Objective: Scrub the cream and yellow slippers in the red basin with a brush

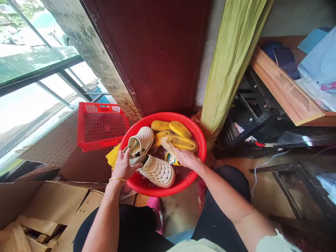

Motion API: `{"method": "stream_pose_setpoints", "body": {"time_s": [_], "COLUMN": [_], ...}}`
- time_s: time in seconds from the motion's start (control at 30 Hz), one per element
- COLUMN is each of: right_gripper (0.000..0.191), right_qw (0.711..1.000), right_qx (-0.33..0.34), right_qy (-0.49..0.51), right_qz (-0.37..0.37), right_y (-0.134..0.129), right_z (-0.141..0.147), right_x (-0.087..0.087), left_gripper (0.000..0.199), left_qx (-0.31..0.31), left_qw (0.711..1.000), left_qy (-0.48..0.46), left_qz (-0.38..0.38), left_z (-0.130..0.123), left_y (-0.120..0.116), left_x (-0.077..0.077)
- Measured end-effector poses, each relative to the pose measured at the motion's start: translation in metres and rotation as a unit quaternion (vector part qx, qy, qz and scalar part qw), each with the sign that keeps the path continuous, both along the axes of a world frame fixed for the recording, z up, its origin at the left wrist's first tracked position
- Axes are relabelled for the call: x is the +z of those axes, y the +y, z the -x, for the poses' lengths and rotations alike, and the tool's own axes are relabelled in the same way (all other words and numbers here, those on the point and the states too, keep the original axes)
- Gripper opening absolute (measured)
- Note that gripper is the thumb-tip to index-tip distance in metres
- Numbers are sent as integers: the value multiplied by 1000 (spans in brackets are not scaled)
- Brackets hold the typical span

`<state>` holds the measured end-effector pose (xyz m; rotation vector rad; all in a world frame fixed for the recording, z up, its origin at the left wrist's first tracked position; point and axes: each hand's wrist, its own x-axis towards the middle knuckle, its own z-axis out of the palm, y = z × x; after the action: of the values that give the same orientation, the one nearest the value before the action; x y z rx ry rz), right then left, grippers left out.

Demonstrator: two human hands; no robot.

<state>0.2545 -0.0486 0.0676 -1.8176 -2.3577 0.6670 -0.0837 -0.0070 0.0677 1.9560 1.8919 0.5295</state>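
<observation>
A red basin (202, 140) holds footwear in shallow water. At its left rim my left hand (125, 166) grips the heel of a cream clog (145, 137), which leans toe up. Nearer to me lies a second cream clog (159, 172), its holed top facing up. My right hand (187, 158) is closed round a scrubbing brush (168, 146) with pale bristles, over the basin's middle. Several yellow slippers lie behind it, one yellow slipper (180, 128) sole up at the back. Below the right hand shows a yellow strap with a cartoon patch (171, 158), partly hidden.
A red plastic crate (102, 140) stands left of the basin, with cardboard boxes (55, 203) nearer to me. Behind is a dark red door (157, 52). A yellow-green curtain (228, 63) hangs at right, beside a wooden drawer (288, 91) and a black metal frame (283, 168).
</observation>
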Motion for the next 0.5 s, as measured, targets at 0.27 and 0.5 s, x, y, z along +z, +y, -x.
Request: {"method": "stream_pose_setpoints", "body": {"time_s": [0.27,0.5], "right_gripper": [74,66], "right_qw": [999,995], "right_qx": [12,-18], "right_qy": [-22,10], "right_qz": [-35,-93], "right_y": [-6,-43], "right_z": [-5,-1], "right_x": [-6,-39], "left_gripper": [75,42], "left_qx": [71,-76], "left_qw": [979,988], "left_qy": [46,128], "left_qz": [-188,42], "left_z": [-3,-55], "left_y": [5,-39], "left_x": [-3,-3]}}
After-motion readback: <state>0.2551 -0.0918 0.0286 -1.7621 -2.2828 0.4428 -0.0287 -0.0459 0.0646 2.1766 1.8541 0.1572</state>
